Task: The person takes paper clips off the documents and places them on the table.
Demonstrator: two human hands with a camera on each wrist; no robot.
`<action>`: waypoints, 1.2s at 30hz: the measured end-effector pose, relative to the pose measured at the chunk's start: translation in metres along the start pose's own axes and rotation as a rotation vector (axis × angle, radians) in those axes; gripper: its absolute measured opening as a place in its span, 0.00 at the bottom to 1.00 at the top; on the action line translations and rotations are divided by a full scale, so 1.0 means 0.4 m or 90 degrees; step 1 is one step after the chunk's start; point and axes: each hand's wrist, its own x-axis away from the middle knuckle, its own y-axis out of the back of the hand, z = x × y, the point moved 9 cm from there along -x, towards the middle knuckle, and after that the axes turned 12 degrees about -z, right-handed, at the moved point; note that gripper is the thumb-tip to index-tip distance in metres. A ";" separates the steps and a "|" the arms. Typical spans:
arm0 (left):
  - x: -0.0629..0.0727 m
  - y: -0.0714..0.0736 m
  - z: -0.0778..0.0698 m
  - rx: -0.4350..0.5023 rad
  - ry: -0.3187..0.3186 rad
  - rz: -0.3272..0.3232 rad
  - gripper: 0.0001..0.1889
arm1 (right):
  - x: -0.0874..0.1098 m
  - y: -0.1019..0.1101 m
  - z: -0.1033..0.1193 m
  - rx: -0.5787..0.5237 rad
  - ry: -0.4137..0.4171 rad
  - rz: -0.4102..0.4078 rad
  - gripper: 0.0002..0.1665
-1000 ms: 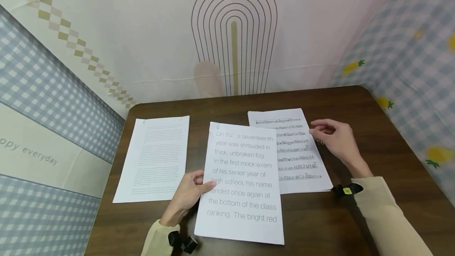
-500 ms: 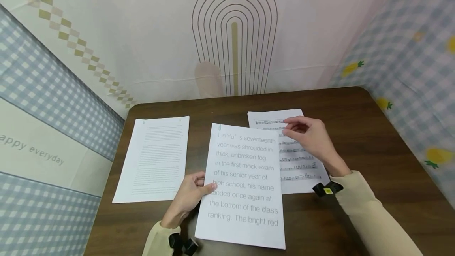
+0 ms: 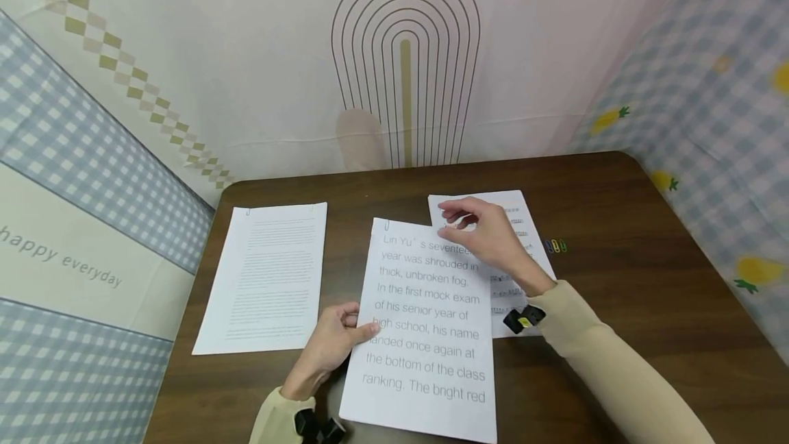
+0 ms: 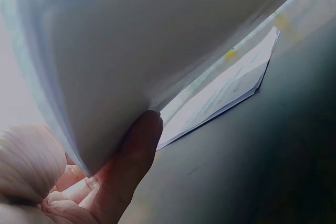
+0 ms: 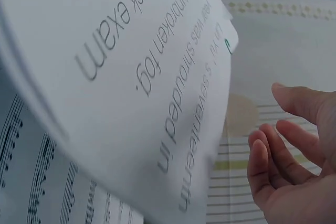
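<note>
My left hand (image 3: 333, 334) grips the left edge of a stack of printed sheets (image 3: 425, 375), thumb on the front and fingers behind. The stack is tilted up from the table, its underside (image 4: 110, 72) filling the upper left wrist view. At its top left corner sits a green paper clip (image 5: 228, 46). My right hand (image 3: 483, 235) hovers by the stack's upper right corner, fingers loosely bent. In the right wrist view a gap shows between thumb and fingers, with nothing visible there. Behind the stack, sheet music (image 3: 518, 214) is partly covered by it and my right forearm.
Several coloured paper clips (image 3: 555, 246) lie on the brown table (image 3: 616, 225), right of the sheet music. At the left lies another stack of text sheets (image 3: 265, 279) with a clip at its top edge. A patterned cloth (image 3: 277, 74) hangs behind the table.
My right hand has moved left from beside the paper clips, across the sheet music, to the held stack's top corner. The clips have come into view. The held stack has shifted slightly right and down.
</note>
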 end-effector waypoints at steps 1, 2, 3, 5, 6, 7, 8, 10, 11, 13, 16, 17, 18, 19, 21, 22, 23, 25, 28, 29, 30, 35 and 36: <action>0.000 -0.001 0.001 0.002 -0.001 0.002 0.17 | -0.003 -0.011 0.005 0.000 0.002 0.002 0.26; 0.001 -0.003 0.003 0.003 0.000 0.003 0.17 | -0.005 -0.021 0.010 0.003 0.007 0.005 0.27; 0.001 -0.004 0.004 0.004 0.000 0.003 0.17 | -0.009 -0.031 0.015 0.002 0.010 0.009 0.27; 0.002 -0.006 0.006 0.006 0.000 0.004 0.17 | -0.016 -0.053 0.020 0.003 0.016 0.022 0.26; 0.002 -0.006 0.006 0.005 0.001 0.003 0.17 | -0.021 -0.064 0.022 0.005 0.019 0.030 0.26; 0.002 -0.007 0.007 0.006 0.001 0.004 0.17 | -0.025 -0.075 0.024 0.005 0.019 0.039 0.25; 0.001 -0.007 0.007 0.005 0.003 0.004 0.17 | -0.029 -0.086 0.026 0.006 0.020 0.049 0.25; 0.000 -0.008 0.008 0.003 0.005 0.004 0.17 | -0.036 -0.106 0.028 0.009 0.016 0.068 0.25; 0.001 -0.009 0.007 0.001 0.005 0.004 0.17 | -0.039 -0.116 0.030 0.013 0.015 0.076 0.25; 0.000 -0.010 0.007 -0.004 0.004 0.004 0.17 | -0.045 -0.133 0.035 0.018 0.013 0.091 0.26; -0.001 -0.012 0.007 -0.008 0.004 0.003 0.17 | -0.050 -0.155 0.045 0.026 0.016 0.107 0.26; -0.001 -0.012 0.006 -0.009 0.002 0.004 0.17 | -0.051 -0.161 0.048 0.029 0.017 0.111 0.26; -0.001 -0.012 0.006 -0.010 0.001 0.005 0.17 | -0.052 -0.167 0.051 0.031 0.017 0.115 0.26; -0.002 -0.012 0.006 -0.009 0.002 0.005 0.17 | -0.053 -0.172 0.053 0.032 0.018 0.118 0.26; -0.002 -0.012 0.004 -0.010 -0.001 0.008 0.17 | -0.055 -0.180 0.056 0.035 0.016 0.122 0.25; -0.002 -0.012 0.002 -0.010 -0.001 0.009 0.17 | -0.057 -0.182 0.057 0.035 0.015 0.122 0.25; -0.002 -0.012 0.000 -0.010 -0.004 0.010 0.17 | -0.057 -0.184 0.059 0.036 0.015 0.123 0.24; -0.003 -0.011 -0.002 -0.011 -0.004 0.011 0.17 | -0.059 -0.188 0.061 0.034 0.013 0.124 0.23; -0.003 -0.011 -0.003 -0.013 -0.004 0.011 0.17 | -0.059 -0.192 0.064 0.028 0.009 0.128 0.22; -0.003 -0.010 -0.003 -0.014 -0.003 0.012 0.17 | -0.059 -0.193 0.064 0.027 0.007 0.130 0.22; -0.003 -0.011 -0.001 -0.014 -0.002 0.011 0.17 | -0.059 -0.194 0.062 0.025 0.003 0.131 0.21; -0.001 -0.012 0.003 -0.012 0.001 0.012 0.17 | -0.057 -0.198 0.057 0.013 -0.010 0.131 0.17; 0.000 -0.012 0.003 -0.011 0.000 0.013 0.17 | -0.056 -0.198 0.057 0.010 -0.010 0.132 0.17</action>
